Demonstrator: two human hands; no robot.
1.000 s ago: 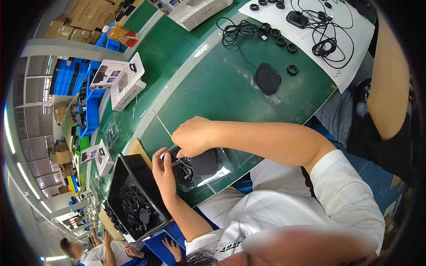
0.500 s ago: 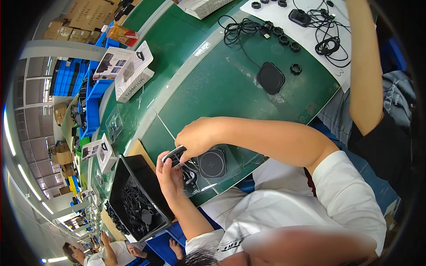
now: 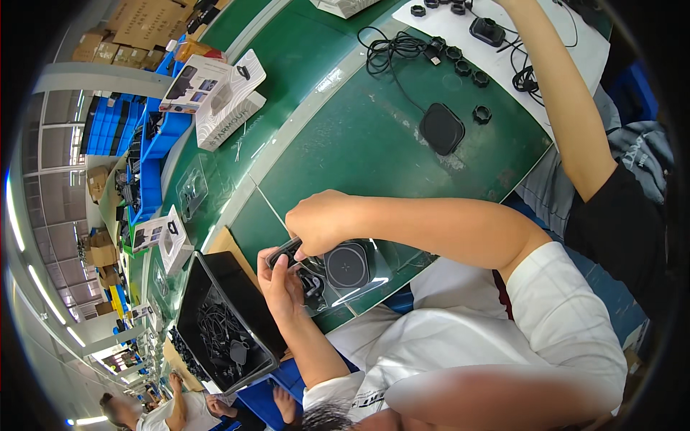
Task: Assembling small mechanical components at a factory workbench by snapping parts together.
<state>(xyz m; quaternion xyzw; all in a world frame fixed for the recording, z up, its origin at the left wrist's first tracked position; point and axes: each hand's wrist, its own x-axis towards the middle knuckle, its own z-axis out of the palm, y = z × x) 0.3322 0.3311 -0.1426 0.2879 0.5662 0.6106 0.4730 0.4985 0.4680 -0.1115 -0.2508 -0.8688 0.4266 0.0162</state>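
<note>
My left hand (image 3: 282, 286) is closed around a small black part (image 3: 286, 253) with an oblong body, thumb pressed on its face. My right hand (image 3: 322, 221) pinches the same part from above, fingers curled down on its near end. Just to the right of the hands, a clear plastic tray (image 3: 379, 269) lies at the bench edge. In it sits a round-faced black wireless charging pad (image 3: 346, 266). Beside the pad a small dark piece with a shiny edge (image 3: 312, 286) lies close to my left wrist. My fingers hide much of the held part.
A black bin (image 3: 269, 316) of cables stands left of my left arm. Opened white boxes (image 3: 228, 118) and a clear tray (image 3: 192, 188) lie along the far strip. A black square pad (image 3: 441, 129) with cable lies on the green bench. A co-worker's arm (image 3: 550, 86) reaches over white paper with black rings.
The white boxes and clear tray on the far strip have shifted up and right. The co-worker's arm has swung left over the paper. My hands stay on the black part, which is tilted slightly differently.
</note>
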